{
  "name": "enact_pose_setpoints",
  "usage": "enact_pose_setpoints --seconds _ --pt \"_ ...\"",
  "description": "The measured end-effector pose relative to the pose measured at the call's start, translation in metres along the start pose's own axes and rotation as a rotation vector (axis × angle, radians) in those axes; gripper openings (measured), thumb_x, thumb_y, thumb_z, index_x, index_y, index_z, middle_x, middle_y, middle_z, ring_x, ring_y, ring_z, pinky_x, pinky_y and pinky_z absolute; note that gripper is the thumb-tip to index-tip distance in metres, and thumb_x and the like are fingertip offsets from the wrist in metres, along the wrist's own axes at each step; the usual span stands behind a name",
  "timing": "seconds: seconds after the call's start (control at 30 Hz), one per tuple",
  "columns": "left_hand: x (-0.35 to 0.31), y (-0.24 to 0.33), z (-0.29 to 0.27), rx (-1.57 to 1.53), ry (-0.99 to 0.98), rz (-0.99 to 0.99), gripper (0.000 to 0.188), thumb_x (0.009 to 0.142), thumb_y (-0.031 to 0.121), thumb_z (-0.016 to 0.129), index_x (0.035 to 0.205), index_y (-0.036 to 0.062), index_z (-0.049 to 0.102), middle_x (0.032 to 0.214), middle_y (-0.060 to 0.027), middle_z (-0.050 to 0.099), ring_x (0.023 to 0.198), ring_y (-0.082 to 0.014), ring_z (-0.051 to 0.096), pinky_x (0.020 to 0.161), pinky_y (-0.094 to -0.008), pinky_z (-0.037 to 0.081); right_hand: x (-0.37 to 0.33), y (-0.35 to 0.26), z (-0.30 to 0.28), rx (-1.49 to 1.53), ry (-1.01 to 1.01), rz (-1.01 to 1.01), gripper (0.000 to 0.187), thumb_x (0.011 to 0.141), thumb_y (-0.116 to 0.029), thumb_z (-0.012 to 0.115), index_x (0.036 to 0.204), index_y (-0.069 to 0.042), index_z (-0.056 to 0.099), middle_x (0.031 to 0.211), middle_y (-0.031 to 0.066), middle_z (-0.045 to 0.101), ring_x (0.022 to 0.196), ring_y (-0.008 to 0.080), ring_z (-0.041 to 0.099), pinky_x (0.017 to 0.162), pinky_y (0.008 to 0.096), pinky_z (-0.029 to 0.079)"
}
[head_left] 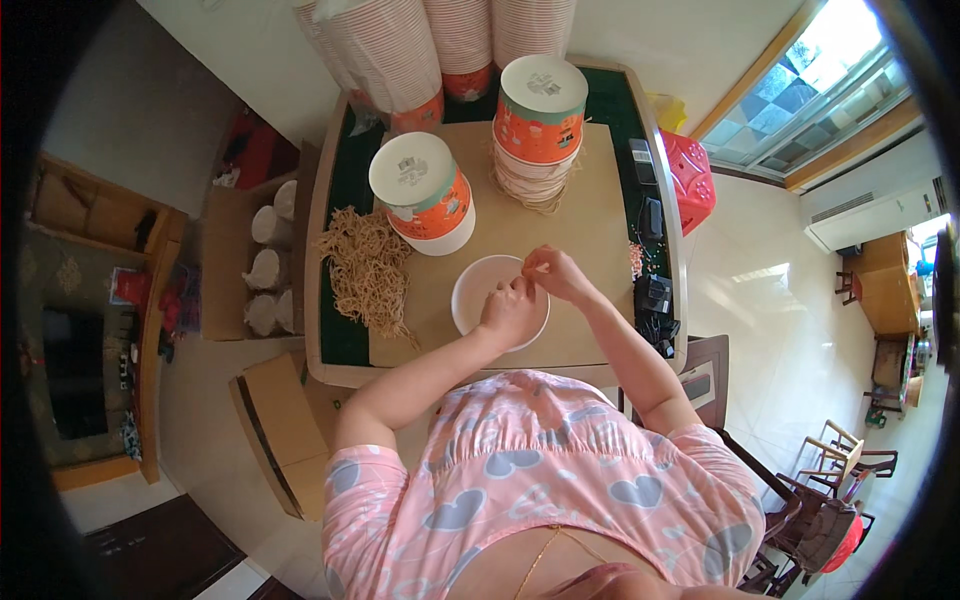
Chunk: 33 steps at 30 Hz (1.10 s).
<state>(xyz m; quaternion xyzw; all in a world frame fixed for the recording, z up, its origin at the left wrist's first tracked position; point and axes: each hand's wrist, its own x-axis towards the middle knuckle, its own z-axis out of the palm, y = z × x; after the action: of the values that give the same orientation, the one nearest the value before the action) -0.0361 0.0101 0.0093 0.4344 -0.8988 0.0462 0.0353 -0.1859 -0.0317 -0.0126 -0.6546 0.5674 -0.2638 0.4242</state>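
A white paper bucket (468, 300) stands on the brown board in front of me with its opening up. Both of my hands meet at its right rim. My left hand (510, 312) reaches over the opening with its fingers curled. At the upper right rim, my right hand (556, 274) pinches with fingertips close to the left ones. What lies between the fingers is too small to make out. A tangled heap of beige cords (365, 268) lies left of the bucket. Beyond it, orange-printed paper buckets (432, 208) sit upside down in a short stack.
Another upside-down bucket stack (540, 125) with cords around it stands farther back. Tall stacks in clear plastic (380, 50) line the table's far edge. Black chargers (655, 292) and small beads (637, 260) lie along the right edge. A carton of white cups (265, 270) stands left of the table.
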Motion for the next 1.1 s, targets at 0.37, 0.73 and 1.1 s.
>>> enact_pose_setpoints --seconds 0.37,0.73,1.1 --pt "0.003 -0.004 0.015 0.026 -0.174 -0.145 0.017 0.076 0.014 0.055 0.087 0.0022 0.059 0.074 -0.0076 0.058 0.068 -0.0207 0.062 0.049 -0.0318 0.051 -0.002 0.007 0.016 0.093 0.059 0.018 0.013 0.075 -0.014 0.065 0.082 -0.003 0.064 0.078 0.0125 0.063 0.073 0.0237 0.063 0.068 0.0328 0.050" --pt "-0.004 -0.031 0.049 -1.554 -0.071 -0.734 0.018 0.087 0.023 0.059 0.083 0.0056 0.062 0.067 0.0021 0.055 0.055 -0.0070 0.050 0.047 -0.0219 0.038 -0.032 0.012 0.032 0.369 0.207 -0.062 0.006 0.080 -0.003 0.061 0.086 0.000 0.060 0.082 0.0070 0.062 0.080 0.0135 0.060 0.073 0.0280 0.048" --pt "-0.009 -0.032 0.038 -1.720 -0.244 -0.912 0.016 0.086 0.026 0.061 0.081 0.0104 0.065 0.068 0.0050 0.059 0.051 -0.0013 0.044 0.041 -0.0172 0.030 -0.041 -0.012 0.024 -0.239 0.255 -0.267 0.006 0.078 -0.016 0.062 0.081 -0.010 0.062 0.087 0.0054 0.059 0.087 0.0252 0.056 0.074 0.0381 0.040"
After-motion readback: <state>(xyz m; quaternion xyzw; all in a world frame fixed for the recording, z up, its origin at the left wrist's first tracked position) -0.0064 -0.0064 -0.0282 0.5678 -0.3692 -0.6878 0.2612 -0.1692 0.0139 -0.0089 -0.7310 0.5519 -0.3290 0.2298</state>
